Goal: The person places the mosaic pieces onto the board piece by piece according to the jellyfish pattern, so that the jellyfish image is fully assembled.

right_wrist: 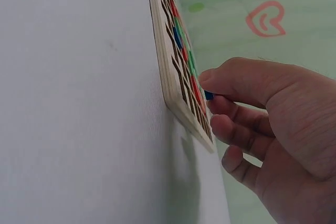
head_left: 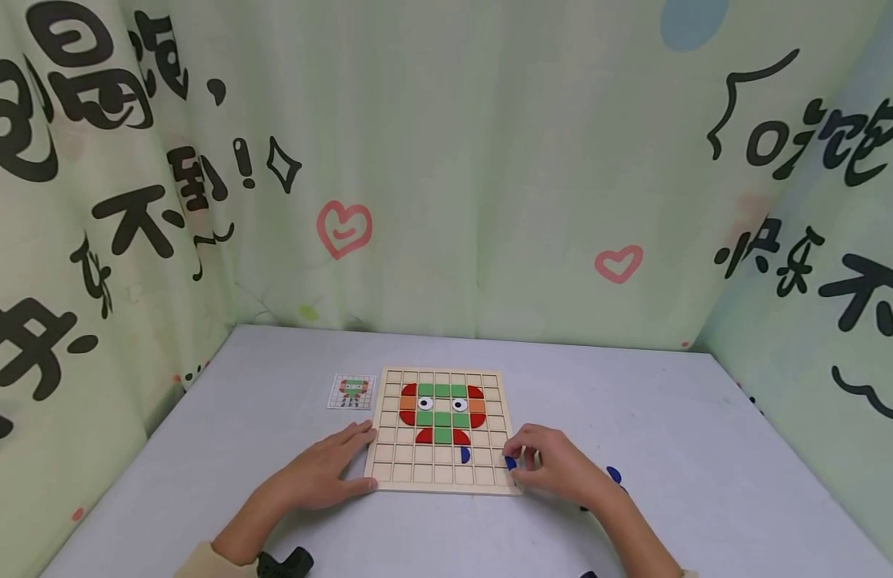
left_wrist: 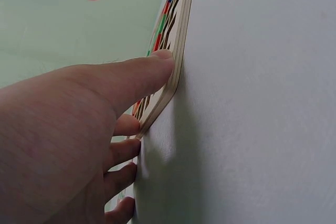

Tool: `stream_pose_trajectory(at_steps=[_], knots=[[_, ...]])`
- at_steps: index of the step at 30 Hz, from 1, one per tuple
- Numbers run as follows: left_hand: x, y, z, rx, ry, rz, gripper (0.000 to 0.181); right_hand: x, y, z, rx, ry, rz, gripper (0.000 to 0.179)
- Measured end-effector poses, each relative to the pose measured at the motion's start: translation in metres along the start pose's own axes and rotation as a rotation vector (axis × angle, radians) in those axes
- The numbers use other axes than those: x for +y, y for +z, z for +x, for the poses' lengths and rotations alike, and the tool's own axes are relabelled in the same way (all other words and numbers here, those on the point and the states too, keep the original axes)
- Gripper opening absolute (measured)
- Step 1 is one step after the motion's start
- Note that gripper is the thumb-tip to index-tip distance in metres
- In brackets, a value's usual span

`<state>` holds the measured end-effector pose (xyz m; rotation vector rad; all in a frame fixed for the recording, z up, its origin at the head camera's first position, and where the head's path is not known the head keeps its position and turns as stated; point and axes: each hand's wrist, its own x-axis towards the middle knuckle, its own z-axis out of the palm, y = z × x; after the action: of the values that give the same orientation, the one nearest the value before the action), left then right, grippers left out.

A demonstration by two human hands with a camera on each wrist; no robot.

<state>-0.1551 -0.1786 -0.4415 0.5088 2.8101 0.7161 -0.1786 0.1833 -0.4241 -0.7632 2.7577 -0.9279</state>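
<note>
A wooden grid board (head_left: 403, 474) lies on the table, bearing a figure of green squares (head_left: 442, 435), red quarter-round pieces, orange pieces and two eye tiles (head_left: 425, 404). One blue rounded piece (head_left: 464, 455) sits in a cell under the right-hand red piece. My left hand (head_left: 322, 472) rests along the board's left side, fingers extended and thumb at the near corner. Between thumb and forefinger, my right hand (head_left: 554, 464) pinches another blue piece (right_wrist: 209, 96) at the board's right edge. Its other fingers are bent, and much of the piece is hidden by the fingertips.
A small picture card (head_left: 334, 401) with a similar figure lies left of the board's far corner. Beyond the right hand is a loose blue piece (head_left: 614, 474), with more pieces partly hidden by the forearm. A printed curtain (head_left: 475, 241) hangs behind the white table (head_left: 273, 377).
</note>
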Motion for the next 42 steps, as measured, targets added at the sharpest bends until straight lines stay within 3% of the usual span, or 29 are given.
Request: stream_pose_trajectory(at_steps=[16, 30, 42], knots=[[-0.003, 0.000, 0.002, -0.002, 0.001, 0.029, 0.076, -0.025, 0.014, 0.020, -0.015, -0.019, 0.024, 0.017], [-0.002, -0.001, 0.001, -0.002, 0.002, 0.025, 0.076, -0.028, 0.029, 0.023, -0.080, -0.033, 0.022, 0.014], [-0.001, -0.002, 0.000, -0.005, -0.001, 0.026, 0.076, -0.030, 0.035, 0.026, -0.049, -0.032, 0.000, 0.013]])
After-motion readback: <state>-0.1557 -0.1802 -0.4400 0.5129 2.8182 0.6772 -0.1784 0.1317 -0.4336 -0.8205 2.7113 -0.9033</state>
